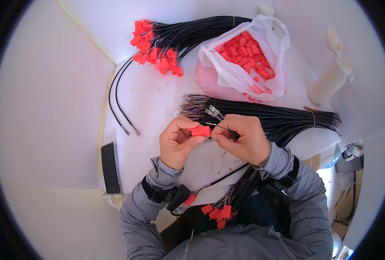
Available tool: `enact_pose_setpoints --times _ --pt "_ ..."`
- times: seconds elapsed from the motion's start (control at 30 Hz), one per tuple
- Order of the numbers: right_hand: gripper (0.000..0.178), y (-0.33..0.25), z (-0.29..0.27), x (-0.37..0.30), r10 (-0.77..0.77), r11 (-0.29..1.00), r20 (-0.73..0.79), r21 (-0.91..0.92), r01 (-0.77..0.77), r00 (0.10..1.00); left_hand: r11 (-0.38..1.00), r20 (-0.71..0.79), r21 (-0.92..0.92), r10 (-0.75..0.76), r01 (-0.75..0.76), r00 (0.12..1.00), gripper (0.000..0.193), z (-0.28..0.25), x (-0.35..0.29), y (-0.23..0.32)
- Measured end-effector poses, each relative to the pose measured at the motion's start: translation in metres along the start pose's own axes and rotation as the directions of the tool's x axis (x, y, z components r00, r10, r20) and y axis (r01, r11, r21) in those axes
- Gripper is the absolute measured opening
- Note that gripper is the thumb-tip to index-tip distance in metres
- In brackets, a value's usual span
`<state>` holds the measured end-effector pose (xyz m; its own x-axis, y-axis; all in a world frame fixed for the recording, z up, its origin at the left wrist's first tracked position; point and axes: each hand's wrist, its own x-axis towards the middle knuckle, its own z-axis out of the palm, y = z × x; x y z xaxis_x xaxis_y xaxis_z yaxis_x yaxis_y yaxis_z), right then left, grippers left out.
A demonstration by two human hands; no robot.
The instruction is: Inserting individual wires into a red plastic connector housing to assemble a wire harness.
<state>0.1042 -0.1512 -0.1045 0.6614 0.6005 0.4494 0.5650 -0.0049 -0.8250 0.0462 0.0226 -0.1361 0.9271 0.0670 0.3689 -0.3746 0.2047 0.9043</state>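
Note:
Between the thumb and fingers of my left hand [173, 145] is a red plastic connector housing [199, 131]. My right hand [248, 138] pinches a black cable's thin wires close to the housing's right end. Several other wires with metal terminals [214, 112] fan out above the right fingers. Whether a wire sits inside the housing is too small to tell. Just behind my hands lies a tied bundle of black cables [283, 117], its bare terminal ends at the left. Over the near table edge and my lap hang black cables with red connectors [220, 212].
A white plastic bag [209, 73] of loose red housings stands open at the back. Left of it lies a bundle of black cables with red connectors [201, 29]. Two loose black cables [114, 91], a dark phone-like slab [110, 168] and a flip-lid container [331, 80] are around the table.

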Motion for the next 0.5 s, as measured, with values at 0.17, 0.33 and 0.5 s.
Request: enact_pose_setpoints --times 0.17,0.33,0.5 --pt "0.012 -0.0058 -0.0006 0.0013 0.131 0.990 -0.011 0.050 -0.130 0.991 0.998 0.023 0.046 0.044 -0.045 0.999 0.024 0.0008 0.0012 0.0016" --pt "0.011 -0.0007 -0.0007 0.0025 0.028 1.000 -0.073 0.016 -0.026 0.997 0.999 -0.033 0.029 0.029 -0.028 0.999 0.024 0.0028 0.0009 0.0000" --pt "0.007 0.0014 -0.0038 0.0035 -0.109 0.986 -0.028 -0.129 0.105 0.994 0.999 -0.081 0.035 0.028 -0.025 0.996 0.025 0.0041 0.0009 0.0015"
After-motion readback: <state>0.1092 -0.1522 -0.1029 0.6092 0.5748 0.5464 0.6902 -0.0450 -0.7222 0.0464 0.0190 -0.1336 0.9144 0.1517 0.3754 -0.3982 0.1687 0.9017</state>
